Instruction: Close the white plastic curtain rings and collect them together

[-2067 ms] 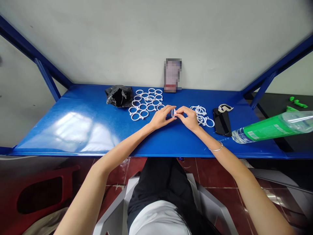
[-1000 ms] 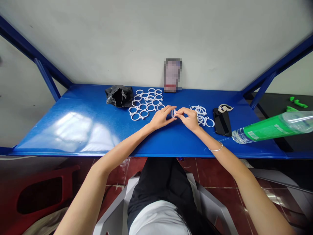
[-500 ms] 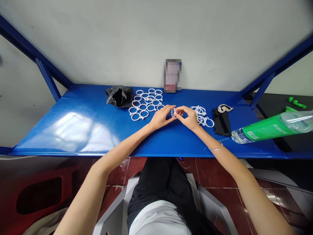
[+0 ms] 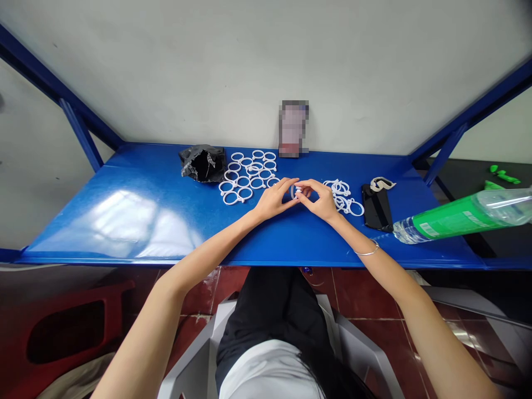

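Between both hands, a white plastic curtain ring [image 4: 292,192] is held edge-on just above the table. My left hand [image 4: 272,200] grips the ring's left side with thumb and fingers. With thumb and forefinger, my right hand [image 4: 320,199] pinches the small knob on its right side; the fingers hide part of it. To the left lie several white rings [image 4: 243,182] with small knobs, spread flat. A tighter heap of several white rings [image 4: 356,208] sits just right of my right hand, partly covered by it.
A crumpled black plastic bag [image 4: 203,164] stands open at the back left. On the right are a black phone [image 4: 376,208] with a white curved item [image 4: 382,184] on it, and a green-labelled bottle [image 4: 461,216]. A blurred upright device [image 4: 293,128] leans on the wall.
Almost nothing differs. The fingertips of my right hand have shifted very slightly at the ring's knob; the other things lie where they were.
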Action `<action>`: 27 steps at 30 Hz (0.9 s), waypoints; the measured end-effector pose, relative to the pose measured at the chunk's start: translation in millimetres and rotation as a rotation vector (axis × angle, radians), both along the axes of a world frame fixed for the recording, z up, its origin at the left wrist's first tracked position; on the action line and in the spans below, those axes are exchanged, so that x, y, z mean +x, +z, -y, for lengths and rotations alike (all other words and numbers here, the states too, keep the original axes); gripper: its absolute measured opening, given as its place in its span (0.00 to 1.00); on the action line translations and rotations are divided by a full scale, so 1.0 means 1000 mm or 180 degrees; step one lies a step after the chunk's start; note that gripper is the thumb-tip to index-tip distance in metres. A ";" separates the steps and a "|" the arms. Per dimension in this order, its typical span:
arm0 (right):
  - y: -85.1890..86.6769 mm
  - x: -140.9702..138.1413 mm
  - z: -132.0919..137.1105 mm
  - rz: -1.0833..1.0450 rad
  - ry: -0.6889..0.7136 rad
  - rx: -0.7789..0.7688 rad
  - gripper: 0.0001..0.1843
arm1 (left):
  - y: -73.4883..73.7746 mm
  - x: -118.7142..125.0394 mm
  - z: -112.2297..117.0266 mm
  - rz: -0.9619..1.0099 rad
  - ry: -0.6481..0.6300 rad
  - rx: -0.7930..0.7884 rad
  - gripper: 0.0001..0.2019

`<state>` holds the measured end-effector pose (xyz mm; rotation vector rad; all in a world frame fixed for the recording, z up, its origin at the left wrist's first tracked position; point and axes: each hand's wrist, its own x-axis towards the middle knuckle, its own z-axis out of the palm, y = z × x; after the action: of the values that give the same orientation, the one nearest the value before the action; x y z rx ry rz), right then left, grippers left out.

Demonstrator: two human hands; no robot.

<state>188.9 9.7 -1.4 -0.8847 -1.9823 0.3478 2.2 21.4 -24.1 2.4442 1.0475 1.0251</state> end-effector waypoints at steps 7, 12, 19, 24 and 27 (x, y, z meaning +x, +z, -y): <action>0.002 -0.001 0.001 -0.0077 -0.0039 0.0075 0.08 | 0.001 0.000 0.000 0.0092 -0.0013 0.0050 0.26; 0.002 -0.001 0.001 -0.0079 -0.0057 0.0024 0.08 | 0.002 0.000 0.001 0.0101 0.0011 0.0014 0.25; 0.001 0.000 0.002 -0.0027 -0.0045 0.0093 0.09 | 0.003 -0.001 0.001 0.0069 0.0018 0.0042 0.24; 0.001 0.000 0.001 -0.0129 -0.0009 0.0131 0.09 | 0.004 -0.001 0.002 0.0119 -0.0003 0.0068 0.23; 0.000 0.000 0.001 -0.0116 -0.0056 0.0103 0.08 | 0.004 -0.001 0.002 0.0137 0.0024 0.0074 0.23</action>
<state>189.1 8.5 -1.6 -0.8692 -1.9405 0.3189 1.7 19.3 -19.9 2.4270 1.0373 1.0931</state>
